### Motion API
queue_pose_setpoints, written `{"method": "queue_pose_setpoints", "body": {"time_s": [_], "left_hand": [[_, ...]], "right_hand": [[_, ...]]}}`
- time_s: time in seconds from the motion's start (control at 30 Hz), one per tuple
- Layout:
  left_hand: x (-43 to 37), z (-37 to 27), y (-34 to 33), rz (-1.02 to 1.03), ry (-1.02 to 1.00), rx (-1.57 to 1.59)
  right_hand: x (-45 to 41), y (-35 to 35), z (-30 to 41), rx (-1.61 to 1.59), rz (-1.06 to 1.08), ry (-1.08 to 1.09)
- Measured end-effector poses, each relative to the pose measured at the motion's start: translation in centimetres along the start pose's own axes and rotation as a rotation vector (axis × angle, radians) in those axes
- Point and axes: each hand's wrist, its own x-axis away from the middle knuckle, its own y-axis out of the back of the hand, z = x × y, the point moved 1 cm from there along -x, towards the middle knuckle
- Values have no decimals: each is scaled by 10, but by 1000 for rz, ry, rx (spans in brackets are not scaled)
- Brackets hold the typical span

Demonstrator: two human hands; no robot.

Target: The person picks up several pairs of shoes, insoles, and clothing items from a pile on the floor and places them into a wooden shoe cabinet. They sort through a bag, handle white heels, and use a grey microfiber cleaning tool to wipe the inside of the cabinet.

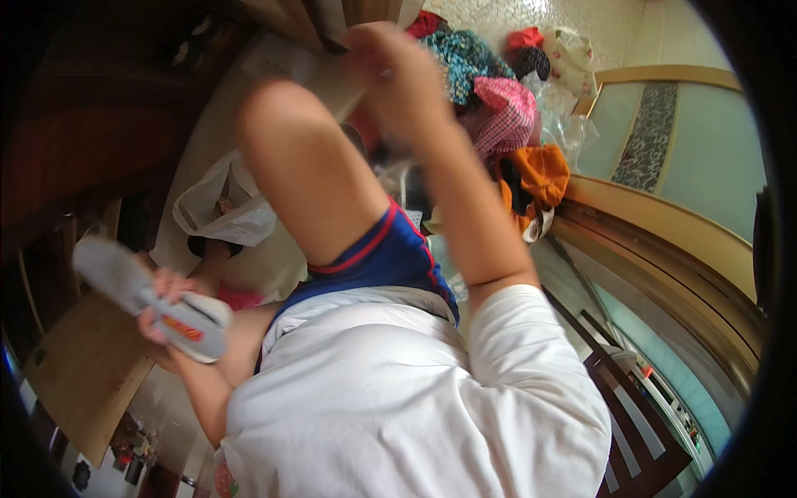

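My left hand [163, 306] grips a grey shoe insole [112, 274] around its narrow middle, held out at the left beside my thigh. A pale second layer shows at its wider near end, so it may be two insoles together. A red and orange label [182, 328] sits on that end. My right hand [398, 75] is raised in front, just beyond my bent knee [280, 118]. Motion blurs it, and its fingers look curled; whether anything is in them cannot be seen. A white plastic bag [249, 218] stands open on the floor between the hands, with something patterned inside.
Piled clothes lie ahead: teal patterned cloth [464, 56], pink gingham cloth [504, 112] and an orange garment [542, 171]. Clear plastic wrapping [570, 134] lies beside them. A framed glass door [710, 168] is at right, a dark slatted wooden piece [660, 448] below it. A wooden surface [87, 373] is at left.
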Motion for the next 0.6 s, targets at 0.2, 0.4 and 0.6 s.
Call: {"method": "queue_pose_setpoints", "body": {"time_s": [0.2,0.4,0.6], "left_hand": [[163,-151,87,-947,-499,-540],[237,-142,91,-1213,-571,-553],[227,-111,101,-999,-544,-343]], "right_hand": [[100,121,-152,684,344,-658],[251,21,-195,883,647,-223],[234,6,-232,751,740,-336]]}}
